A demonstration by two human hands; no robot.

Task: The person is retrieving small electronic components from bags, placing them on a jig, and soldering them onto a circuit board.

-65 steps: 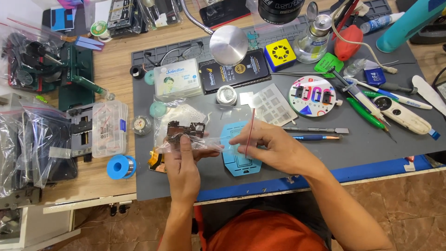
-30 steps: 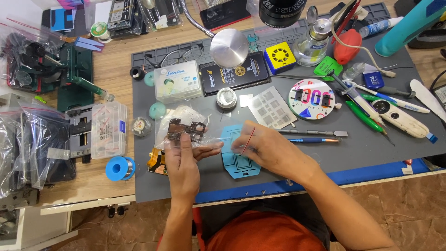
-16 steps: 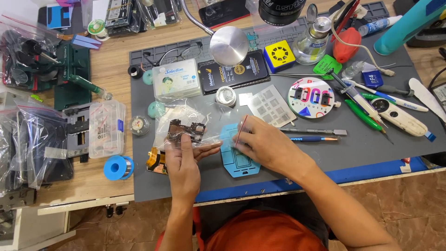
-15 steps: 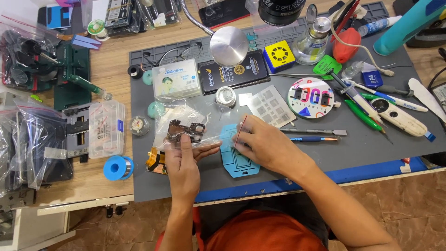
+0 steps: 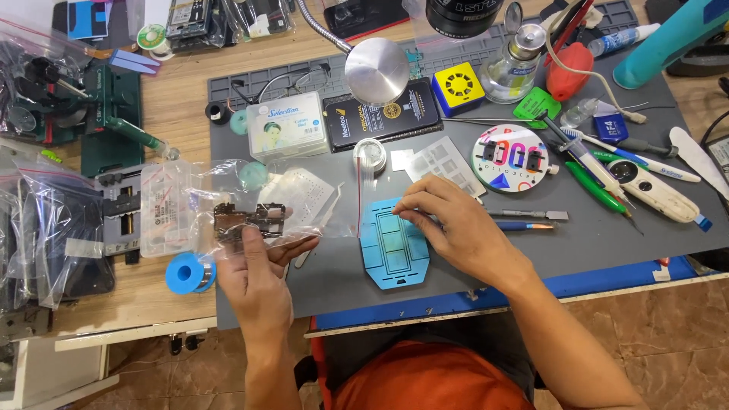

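Observation:
My left hand [image 5: 257,282] holds up a clear plastic bag [image 5: 190,205] with a small dark circuit board [image 5: 249,220] inside. The bag's red-lined mouth [image 5: 358,193] points to the right. My right hand [image 5: 456,231] rests on a light blue rectangular pad [image 5: 391,254] lying on the grey work mat [image 5: 607,235]. Its fingertips are pinched together at the pad's top edge, a little apart from the bag's mouth. I see nothing between those fingers.
Blue solder spool [image 5: 190,273] sits left of my left hand. A white box [image 5: 287,135], a black box [image 5: 383,114], a metal stencil [image 5: 444,163] and a round disc [image 5: 515,158] lie behind. Pens, brush and tools [image 5: 607,171] crowd the right; bagged parts [image 5: 53,220] fill the left.
My right hand let go of the bag's red-lined mouth and came down onto the blue pad. My left hand carried the bag slightly left.

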